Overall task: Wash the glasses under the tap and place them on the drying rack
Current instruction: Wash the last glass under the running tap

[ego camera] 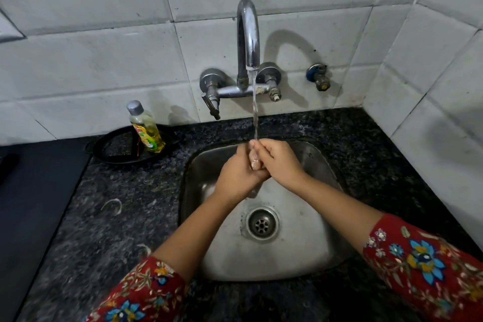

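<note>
Running from the tap point(247, 34), water point(254, 112) is caught by the left hand point(239, 178) and right hand point(281, 162), pressed together over the steel sink point(308, 256); each grip is clenched on the other, nothing else visibly held. A dish-soap bottle point(146, 128) is stood on a black plate point(115, 149) on the granite worktop point(109, 204).

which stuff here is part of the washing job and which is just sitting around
In use: curved chrome tap with water running, square steel sink, left hand and right hand rubbing together under the stream.
Lying about: yellow dish soap bottle, black round tray under it, blue-capped wall valve.
</note>
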Demonstrator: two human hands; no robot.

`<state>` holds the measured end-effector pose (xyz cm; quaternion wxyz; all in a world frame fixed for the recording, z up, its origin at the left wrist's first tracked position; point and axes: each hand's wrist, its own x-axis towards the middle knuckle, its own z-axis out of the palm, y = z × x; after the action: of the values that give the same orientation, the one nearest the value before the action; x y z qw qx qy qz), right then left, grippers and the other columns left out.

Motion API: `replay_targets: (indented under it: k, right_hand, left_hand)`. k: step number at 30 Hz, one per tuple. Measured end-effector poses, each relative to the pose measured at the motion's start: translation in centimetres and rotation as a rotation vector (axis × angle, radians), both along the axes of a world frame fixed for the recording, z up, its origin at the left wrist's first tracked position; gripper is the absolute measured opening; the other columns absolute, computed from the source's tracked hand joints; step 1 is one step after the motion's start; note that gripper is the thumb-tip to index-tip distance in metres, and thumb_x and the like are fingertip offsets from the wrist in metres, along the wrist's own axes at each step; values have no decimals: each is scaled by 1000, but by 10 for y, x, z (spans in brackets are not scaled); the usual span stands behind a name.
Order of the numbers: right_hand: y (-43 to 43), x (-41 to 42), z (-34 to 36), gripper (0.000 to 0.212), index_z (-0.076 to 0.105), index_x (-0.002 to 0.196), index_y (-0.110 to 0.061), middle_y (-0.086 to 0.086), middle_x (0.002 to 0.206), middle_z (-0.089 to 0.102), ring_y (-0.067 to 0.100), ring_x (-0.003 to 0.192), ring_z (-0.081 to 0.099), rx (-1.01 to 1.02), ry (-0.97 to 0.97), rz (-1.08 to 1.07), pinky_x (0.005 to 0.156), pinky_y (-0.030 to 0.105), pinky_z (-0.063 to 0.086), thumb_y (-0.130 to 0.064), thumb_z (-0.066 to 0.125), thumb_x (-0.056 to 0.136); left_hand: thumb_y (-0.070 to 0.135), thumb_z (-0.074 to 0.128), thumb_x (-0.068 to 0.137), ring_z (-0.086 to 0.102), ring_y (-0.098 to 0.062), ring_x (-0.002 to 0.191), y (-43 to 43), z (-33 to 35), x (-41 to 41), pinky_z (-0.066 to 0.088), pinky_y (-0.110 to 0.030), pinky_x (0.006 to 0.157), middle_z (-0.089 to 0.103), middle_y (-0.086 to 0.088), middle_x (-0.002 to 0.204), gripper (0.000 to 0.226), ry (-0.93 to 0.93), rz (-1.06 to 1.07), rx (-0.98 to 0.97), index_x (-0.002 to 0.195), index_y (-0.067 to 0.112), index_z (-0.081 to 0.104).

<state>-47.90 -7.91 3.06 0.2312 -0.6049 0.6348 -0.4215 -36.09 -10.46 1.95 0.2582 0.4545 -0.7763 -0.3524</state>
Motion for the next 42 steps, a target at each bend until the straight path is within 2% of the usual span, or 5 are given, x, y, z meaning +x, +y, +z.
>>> replay_targets:
  k: [5,11,17,27,42]
  right_hand:
    - [-9,14,18,49,43,54,-23,-2,59,53,24,66,56,216,186,-90,58,33,38,-40,37,99]
    - [2,0,0,32,66,80,-18,4,80,69,20,79,63,104,74,193,93,35,42,-35,42,95]
    - [-3,15,5,48,51,57,-12,5,60,56,23,61,56,261,47,62,66,37,43,-37,43,98]
    - [2,13,4,45,33,146,-16,5,150,37,19,136,38,328,-43,81,107,25,30,-21,38,101]
    - [-7,16,-2,49,50,127,-17,5,126,56,19,110,56,438,39,35,85,28,45,-39,64,85]
  left_hand:
    - [39,65,78,59,-23,96,-2,-10,-4,50,-37,72,59,-6,109,60,-227,41,-351,126,10,45]
    - [26,79,56,60,-3,68,-27,9,13,46,-28,67,62,9,75,36,149,-190,264,83,25,55]
    - [29,75,68,61,-13,87,-1,-5,9,48,-30,71,64,4,98,45,-18,-41,-198,107,22,53]
    - [43,45,95,64,-23,94,-14,-17,-1,49,-37,88,68,-11,102,42,804,116,1290,121,14,61]
    - [52,15,100,60,-9,40,-14,-39,-32,49,-18,39,62,4,47,59,1228,488,1289,74,21,59]
